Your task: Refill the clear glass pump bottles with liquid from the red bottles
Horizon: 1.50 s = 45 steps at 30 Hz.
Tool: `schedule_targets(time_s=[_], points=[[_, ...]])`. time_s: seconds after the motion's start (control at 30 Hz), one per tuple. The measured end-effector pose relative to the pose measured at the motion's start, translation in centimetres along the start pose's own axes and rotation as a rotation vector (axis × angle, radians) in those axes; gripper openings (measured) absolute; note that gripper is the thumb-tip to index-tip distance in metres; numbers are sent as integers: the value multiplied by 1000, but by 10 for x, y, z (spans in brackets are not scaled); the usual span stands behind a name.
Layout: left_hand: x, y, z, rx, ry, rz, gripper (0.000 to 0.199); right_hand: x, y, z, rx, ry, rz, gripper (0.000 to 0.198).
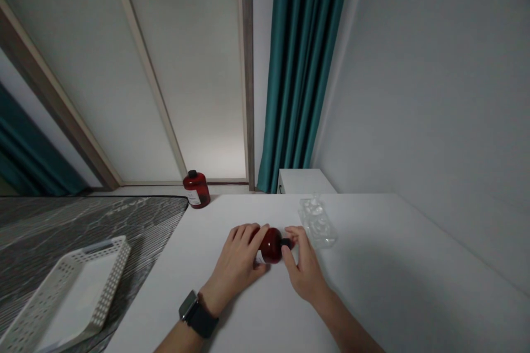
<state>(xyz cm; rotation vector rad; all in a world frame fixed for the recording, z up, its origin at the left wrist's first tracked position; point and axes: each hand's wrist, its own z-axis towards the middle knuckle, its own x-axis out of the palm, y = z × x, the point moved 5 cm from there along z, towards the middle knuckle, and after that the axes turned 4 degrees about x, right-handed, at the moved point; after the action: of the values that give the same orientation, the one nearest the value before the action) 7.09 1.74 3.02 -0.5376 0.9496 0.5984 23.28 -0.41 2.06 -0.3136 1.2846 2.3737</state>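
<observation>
A dark red-brown bottle (272, 246) with a white label lies on its side on the white table, its black cap (286, 242) pointing right. My left hand (242, 251) is wrapped over the bottle's body and covers much of it. Around the cap end, the thumb and fingers of my right hand (304, 265) are curled, with the thumb against the cap; its other fingertips are partly hidden. Just beyond my right hand, a clear plastic tray (318, 222) with moulded hollows rests on the table.
A second red-brown bottle (197, 190) with a black cap stands upright at the table's far left corner. Left of the white table (372, 298), a white perforated basket (78, 287) sits on a grey patterned surface (157, 220). Behind are a low white cabinet (306, 181) and a teal curtain (302, 66).
</observation>
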Motion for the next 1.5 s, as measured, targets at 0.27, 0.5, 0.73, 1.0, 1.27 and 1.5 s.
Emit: schedule_targets(time_s=[0.27,0.5,0.73,1.0,1.27,1.5], points=[[0,-1,-1,8,1,-1,78,1,-5,-2,7,6,37,35],[1,1,-1,-16,13,-26,78,1,-8,-2,73,-2,67,27],[0,2,-2,-34,-8,-44,78,0,-7,-1,95,-3,87,25],[-1,2,-2,-32,-18,-53,78,0,-7,-1,70,-15,51,28],[-1,2,-2,-28,-12,-48,78,-1,-6,-2,53,-17,46,35],[0,3,-2,-29,-22,-53,78,-1,2,2,-7,14,22,26]])
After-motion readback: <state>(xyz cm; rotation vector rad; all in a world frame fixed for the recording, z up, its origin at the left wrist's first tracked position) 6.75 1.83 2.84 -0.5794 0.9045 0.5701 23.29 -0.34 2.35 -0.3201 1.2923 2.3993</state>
